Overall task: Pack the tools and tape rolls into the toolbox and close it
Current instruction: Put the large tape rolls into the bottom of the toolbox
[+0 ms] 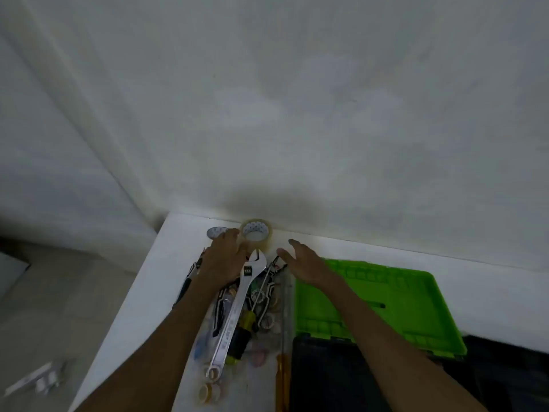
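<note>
Your two bare forearms reach up from the bottom edge over the white tabletop [166, 263], with the black toolbox base [341, 379] lowest at the right and its bright green plastic lid [386, 295] lying open flat behind it, against the pale wall. Left of the box sits a heap of tools: a long silver adjustable wrench [237, 307] lies on top, jaw end toward the wall, over black-and-white handled pliers [218, 310] and a yellow-and-black handled screwdriver [242, 337]; an orange-handled screwdriver [282, 379] runs along the box's left side. Your left hand [221, 260] lies over the far end of the heap, its fingers touching the clear packing tape roll [256, 234] by the wall; whether they grip it you cannot tell. Your right hand [303, 263] hovers spread beside the wrench head, holding nothing. A second, white-cored tape roll [216, 232] lies just left of the clear one, and small tape rolls [208, 392] lie nearest you.
</note>
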